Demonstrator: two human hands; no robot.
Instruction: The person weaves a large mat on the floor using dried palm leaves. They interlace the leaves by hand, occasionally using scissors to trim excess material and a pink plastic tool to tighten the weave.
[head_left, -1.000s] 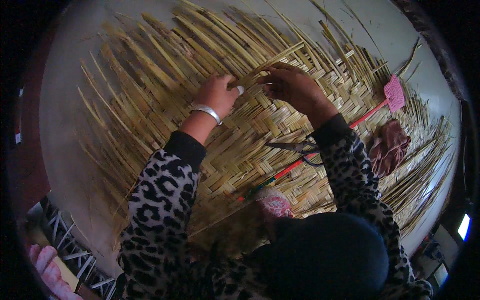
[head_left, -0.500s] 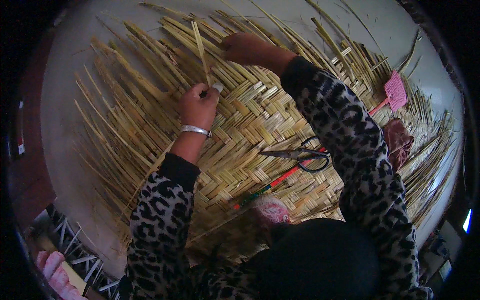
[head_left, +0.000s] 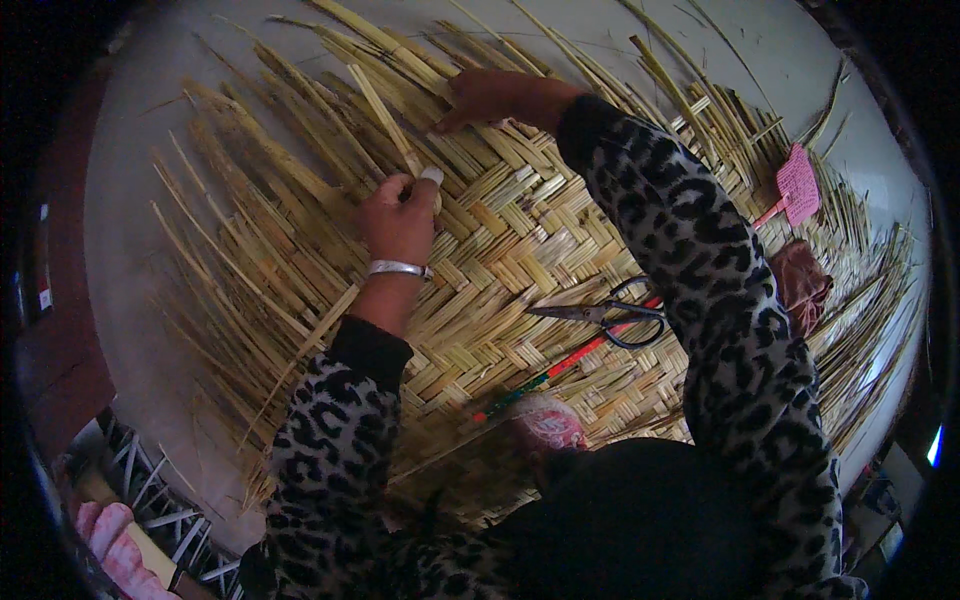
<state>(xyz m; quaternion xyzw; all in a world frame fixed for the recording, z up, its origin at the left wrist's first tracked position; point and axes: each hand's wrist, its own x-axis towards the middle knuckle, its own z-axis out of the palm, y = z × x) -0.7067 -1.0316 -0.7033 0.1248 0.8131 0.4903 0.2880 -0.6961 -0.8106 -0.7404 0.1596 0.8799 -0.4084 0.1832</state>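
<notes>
A large mat of flat, straw-coloured plant strips lies below my arms, woven in a slanting pattern with long loose ends at its edges. My left hand is closed around a strip at the mat's far left part; the strip's free end sticks up and away. Something white wraps a fingertip of this hand. Beyond and to the right, my right hand is over the loose strips, its thumb apart from the other fingers. Its fingertips touch or hover just above the strips; I cannot tell which.
On the mat's middle lie dark-handled scissors and a thin red-and-green stick. A pink fly swatter and a crumpled brown cloth are to the right. Pale floor borders the loose ends; a metal rack stands at lower left.
My right hand has opened from a closed shape, its thumb now reaching out to the left. In my left hand, the raised strip leans further left.
</notes>
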